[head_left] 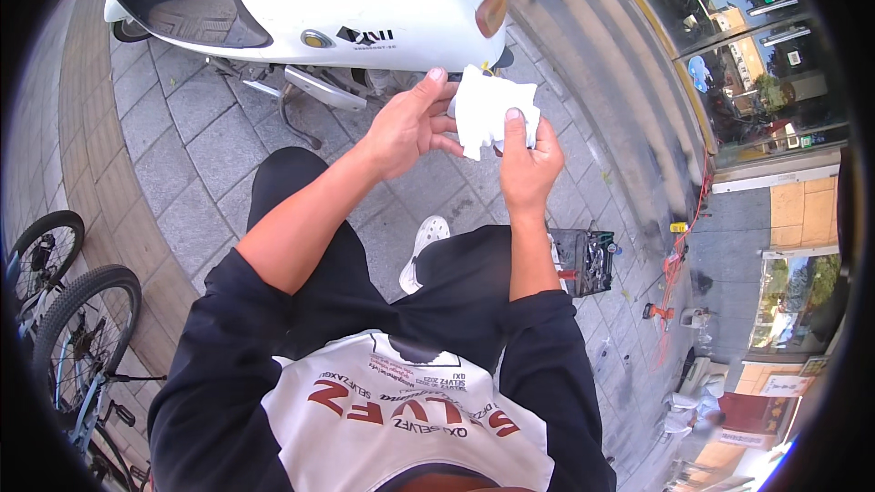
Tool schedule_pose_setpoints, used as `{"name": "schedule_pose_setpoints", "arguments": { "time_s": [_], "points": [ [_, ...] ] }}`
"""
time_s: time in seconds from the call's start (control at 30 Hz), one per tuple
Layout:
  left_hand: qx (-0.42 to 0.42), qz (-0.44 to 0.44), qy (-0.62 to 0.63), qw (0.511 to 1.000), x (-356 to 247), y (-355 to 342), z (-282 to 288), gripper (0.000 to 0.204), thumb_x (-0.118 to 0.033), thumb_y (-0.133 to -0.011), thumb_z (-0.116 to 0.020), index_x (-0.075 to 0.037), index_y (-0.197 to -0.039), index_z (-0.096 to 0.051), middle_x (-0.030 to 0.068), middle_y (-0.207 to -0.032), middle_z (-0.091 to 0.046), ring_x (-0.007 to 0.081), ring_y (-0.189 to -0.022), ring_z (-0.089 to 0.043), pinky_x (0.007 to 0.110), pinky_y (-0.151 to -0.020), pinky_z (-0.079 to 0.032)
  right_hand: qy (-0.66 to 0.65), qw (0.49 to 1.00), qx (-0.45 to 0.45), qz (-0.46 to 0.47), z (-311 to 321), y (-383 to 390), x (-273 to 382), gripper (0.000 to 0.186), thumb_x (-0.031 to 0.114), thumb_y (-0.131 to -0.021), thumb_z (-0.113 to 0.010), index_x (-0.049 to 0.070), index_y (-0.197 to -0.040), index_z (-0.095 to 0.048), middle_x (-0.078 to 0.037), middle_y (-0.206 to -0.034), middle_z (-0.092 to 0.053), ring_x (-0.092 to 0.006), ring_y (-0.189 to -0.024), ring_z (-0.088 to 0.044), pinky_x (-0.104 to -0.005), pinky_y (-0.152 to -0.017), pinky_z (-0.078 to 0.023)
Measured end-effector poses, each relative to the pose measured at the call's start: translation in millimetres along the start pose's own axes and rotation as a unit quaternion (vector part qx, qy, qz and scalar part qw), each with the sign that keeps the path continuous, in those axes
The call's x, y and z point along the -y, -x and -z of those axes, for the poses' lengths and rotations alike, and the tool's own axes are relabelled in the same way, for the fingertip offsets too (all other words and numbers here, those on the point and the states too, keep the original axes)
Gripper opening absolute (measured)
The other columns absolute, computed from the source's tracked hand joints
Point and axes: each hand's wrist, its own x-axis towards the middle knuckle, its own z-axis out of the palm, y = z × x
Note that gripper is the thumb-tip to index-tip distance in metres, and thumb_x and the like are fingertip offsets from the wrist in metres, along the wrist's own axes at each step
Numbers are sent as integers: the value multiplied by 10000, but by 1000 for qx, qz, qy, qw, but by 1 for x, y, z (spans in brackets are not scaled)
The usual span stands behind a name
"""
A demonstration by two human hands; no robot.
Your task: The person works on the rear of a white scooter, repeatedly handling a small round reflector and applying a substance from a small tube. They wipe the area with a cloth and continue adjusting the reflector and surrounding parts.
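Note:
Crumpled white tissue or cloth (493,109) is held up in front of me, just beyond my knees; I cannot tell which of the two it is. My right hand (530,166) grips its lower right part, with the thumb pressed on the near face and the fingers behind. My left hand (407,126) is at its left edge, thumb up and fingers spread. Those fingertips reach the edge and partly pass behind it. Beyond both hands stands a white electric scooter (392,14), its side toward me. A small yellow bit shows at the top of the white piece.
On the paving (214,132) to my right sits a black crate (583,261) of tools. An orange power tool (658,312) and an orange cord (670,264) lie farther right. Steps (602,64) rise toward glass doors (738,55). Bicycles (87,337) stand at my left.

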Motion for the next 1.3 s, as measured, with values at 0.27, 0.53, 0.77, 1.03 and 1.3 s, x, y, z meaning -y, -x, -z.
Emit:
{"name": "schedule_pose_setpoints", "arguments": {
  "time_s": [0.27, 0.53, 0.77, 1.03, 1.3],
  "points": [
    [-64, -43, -291, 954, 11, 1, 8, 608, -155, -996, -771, 71, -1501, -521, 120, -1244, -711, 150, -946, -705, 308, -615, -581, -20, 1000, -5, 13, -11, 5, -5, 252, 188, -1096, -674, -44, -1176, -731, -73, -1053, -773, -114, -955, -674, -312, -833, -553],
    [-29, 0, -160, 987, 15, -5, 13, 427, -123, -1059, -626, 70, -1439, -606, 116, -1152, -739, 145, -829, -709, 319, -561, -601, 84, 995, -46, -29, 4, -4, -22, 315, 156, -1040, -718, -48, -1276, -678, -115, -1122, -732, -181, -978, -686, -375, -873, -560],
    [-51, -21, -183, 981, 28, -14, 17, 419, -140, -1086, -608, 43, -1463, -610, 93, -1178, -738, 156, -935, -720, 327, -635, -644, 244, 950, -94, 170, 8, 6, -7, 441, 128, -971, -771, -34, -1358, -635, -155, -1171, -689, -232, -1014, -692, -386, -921, -557],
    [-4, -15, -247, 969, 31, -10, 6, 471, -106, -1104, -609, 22, -1545, -504, 114, -1276, -709, 173, -1040, -708, 324, -704, -645, -161, 970, 153, -96, 5, 7, -16, 411, 164, -1027, -775, -58, -1353, -661, -109, -1227, -738, -162, -1113, -686, -326, -959, -549],
    [-60, 47, -396, 915, 21, -6, -6, 716, -158, -1027, -776, 76, -1558, -357, 159, -1187, -721, 179, -978, -716, 300, -681, -610, -225, 961, 136, -82, 10, 9, -25, 351, 71, -1052, -711, -24, -1380, -631, -83, -1282, -712, -144, -1140, -680, -325, -1003, -544]
  ]
}}
